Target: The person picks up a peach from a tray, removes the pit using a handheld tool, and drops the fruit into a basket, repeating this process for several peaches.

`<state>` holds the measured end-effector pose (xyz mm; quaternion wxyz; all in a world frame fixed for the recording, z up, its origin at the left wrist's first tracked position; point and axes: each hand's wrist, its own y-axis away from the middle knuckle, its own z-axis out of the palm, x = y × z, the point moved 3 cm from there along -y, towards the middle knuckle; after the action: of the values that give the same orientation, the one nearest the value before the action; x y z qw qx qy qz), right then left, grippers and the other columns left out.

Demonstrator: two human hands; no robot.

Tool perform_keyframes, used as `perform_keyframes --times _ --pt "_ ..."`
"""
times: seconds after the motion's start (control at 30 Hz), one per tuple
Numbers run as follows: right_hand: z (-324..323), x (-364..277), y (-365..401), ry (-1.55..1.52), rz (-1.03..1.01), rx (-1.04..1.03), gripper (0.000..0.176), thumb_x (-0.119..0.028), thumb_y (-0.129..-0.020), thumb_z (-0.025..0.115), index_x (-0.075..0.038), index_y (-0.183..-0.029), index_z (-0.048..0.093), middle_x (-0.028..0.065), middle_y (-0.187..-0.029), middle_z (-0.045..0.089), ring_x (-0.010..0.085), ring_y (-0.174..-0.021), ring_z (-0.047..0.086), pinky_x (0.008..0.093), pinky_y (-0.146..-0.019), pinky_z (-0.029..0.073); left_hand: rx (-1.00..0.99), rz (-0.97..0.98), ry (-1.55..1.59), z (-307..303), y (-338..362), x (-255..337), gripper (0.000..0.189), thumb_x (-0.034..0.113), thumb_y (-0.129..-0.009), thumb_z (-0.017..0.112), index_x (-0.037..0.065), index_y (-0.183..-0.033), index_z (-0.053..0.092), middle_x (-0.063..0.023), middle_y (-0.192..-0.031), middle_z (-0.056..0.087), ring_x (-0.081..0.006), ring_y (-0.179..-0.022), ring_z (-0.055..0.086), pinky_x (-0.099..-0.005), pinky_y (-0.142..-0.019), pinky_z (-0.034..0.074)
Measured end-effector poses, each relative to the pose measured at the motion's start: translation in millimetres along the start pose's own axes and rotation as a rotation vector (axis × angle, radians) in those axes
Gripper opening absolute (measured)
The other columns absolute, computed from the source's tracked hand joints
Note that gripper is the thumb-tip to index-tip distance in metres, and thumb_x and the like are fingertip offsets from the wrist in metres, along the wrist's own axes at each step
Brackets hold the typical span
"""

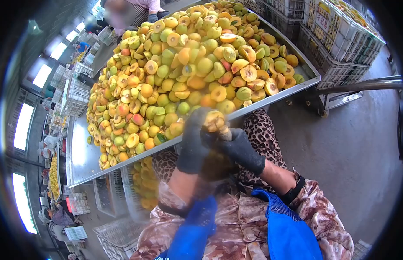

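In front of my lap, both hands wear dark gloves and are held close together at the near edge of a metal table. My left hand is closed around a cut yellow peach, its flesh facing up. My right hand has its fingers closed beside it, at a small pale piece; I cannot tell what this piece is. A blurred smear covers part of the left hand. Just beyond, halved yellow and green peaches lie heaped on the table.
White plastic crates of fruit stand stacked at the upper right, by a metal cart rail. A gloved person is across the table. Another crate sits low at the left, and more crates stand farther back.
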<state>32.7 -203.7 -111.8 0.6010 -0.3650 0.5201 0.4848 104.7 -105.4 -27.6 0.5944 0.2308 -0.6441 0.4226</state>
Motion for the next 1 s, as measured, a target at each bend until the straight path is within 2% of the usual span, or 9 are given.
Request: perform_keyframes --times 0.07,0.27,0.37,0.47,0.77,0.83,0.87,0.93,1.0 --pt "-3.3 -14.8 7.1 0.072 0.08 -0.035 0.024 -0.023 -0.097 0.072 0.001 -0.102 0.076 -0.0046 -0.084 0.068 0.0028 -0.074 0.06 0.0231 -0.064 0.05 0.051 -0.171 0.248 10.1 1.4 10.6 0.024 0.016 -0.1 0.063 -0.002 -0.116 0.059 -0.0107 -0.105 0.064 -0.0186 -0.096 0.063 -0.0317 -0.085 0.056" --pt "3.2 -62.2 20.1 0.05 0.085 -0.064 0.023 -0.023 -0.096 0.074 -0.001 -0.1 0.077 -0.0042 -0.081 0.068 0.0032 -0.068 0.059 0.0239 -0.058 0.048 0.046 -0.044 0.157 24.3 11.4 21.6 0.03 0.027 -0.107 0.053 -0.001 -0.118 0.058 -0.0134 -0.11 0.064 -0.0217 -0.101 0.065 -0.0353 -0.088 0.058" --pt "-2.4 -57.9 13.6 0.549 -0.312 -0.072 0.023 -0.023 -0.096 0.075 0.0 -0.097 0.076 -0.0048 -0.078 0.066 0.0042 -0.067 0.058 0.0246 -0.058 0.048 0.199 -0.291 0.592 29.1 24.1 26.4 0.037 0.034 -0.11 0.046 0.0 -0.117 0.059 -0.0134 -0.107 0.066 -0.0231 -0.101 0.066 -0.0366 -0.09 0.057" --pt "1.4 -34.0 16.1 0.267 -0.133 -0.177 0.035 -0.037 -0.101 0.065 -0.003 -0.106 0.072 0.0174 -0.084 0.073 0.0227 -0.08 0.073 0.0384 -0.073 0.057 0.19 -0.212 0.491 29.5 29.0 29.4 0.036 0.033 -0.111 0.047 0.0 -0.117 0.06 -0.0139 -0.107 0.066 -0.0237 -0.099 0.067 -0.0383 -0.091 0.057" --pt "-12.2 -45.9 66.4 -0.101 0.336 -0.695 0.039 -0.017 -0.094 0.075 0.001 -0.126 0.062 0.0067 -0.105 0.07 0.0122 -0.091 0.064 0.0287 -0.077 0.056 -0.106 -0.121 0.023 36.9 48.7 43.5 0.042 0.031 -0.109 0.05 0.0 -0.085 0.066 -0.0121 -0.084 0.068 -0.0204 -0.08 0.066 -0.033 -0.079 0.054" --pt "-17.0 -20.9 77.7 -0.28 0.469 -0.819 0.036 -0.014 -0.091 0.077 -0.001 -0.122 0.065 0.0065 -0.105 0.069 0.0096 -0.088 0.062 0.0276 -0.074 0.055 -0.246 -0.175 0.274 35.3 58.3 27.2 0.042 0.031 -0.108 0.051 0.0 -0.083 0.064 -0.0124 -0.083 0.067 -0.0205 -0.078 0.065 -0.0333 -0.077 0.054" --pt "-5.5 -9.5 74.6 -0.236 0.302 -0.912 0.031 -0.014 -0.089 0.077 -0.001 -0.115 0.067 0.0051 -0.1 0.07 0.0088 -0.083 0.061 0.0277 -0.071 0.055 -0.314 -0.202 0.399 37.1 60.6 27.7 0.042 0.031 -0.107 0.051 0.0 -0.082 0.063 -0.0126 -0.082 0.067 -0.0206 -0.077 0.065 -0.0334 -0.077 0.054" --pt "15.7 12.8 69.0 -0.175 -0.052 -1.037 0.022 -0.014 -0.085 0.079 -0.002 -0.1 0.07 0.0024 -0.091 0.07 0.0071 -0.073 0.059 0.0279 -0.066 0.053 -0.019 -0.354 0.497 20.5 68.3 40.2 0.045 0.037 -0.106 0.053 0.002 -0.08 0.062 -0.0114 -0.08 0.066 -0.0213 -0.074 0.065 -0.0344 -0.071 0.055" --pt "42.6 -35.1 75.6 -0.101 0.057 -1.045 0.017 -0.014 -0.084 0.078 -0.001 -0.092 0.071 0.0002 -0.082 0.07 0.0074 -0.067 0.059 0.0286 -0.063 0.052 0.177 -0.204 0.23 -29.0 72.0 33.1 0.048 0.043 -0.107 0.051 0.003 -0.084 0.065 -0.0106 -0.08 0.067 -0.0217 -0.074 0.067 -0.0354 -0.066 0.058"
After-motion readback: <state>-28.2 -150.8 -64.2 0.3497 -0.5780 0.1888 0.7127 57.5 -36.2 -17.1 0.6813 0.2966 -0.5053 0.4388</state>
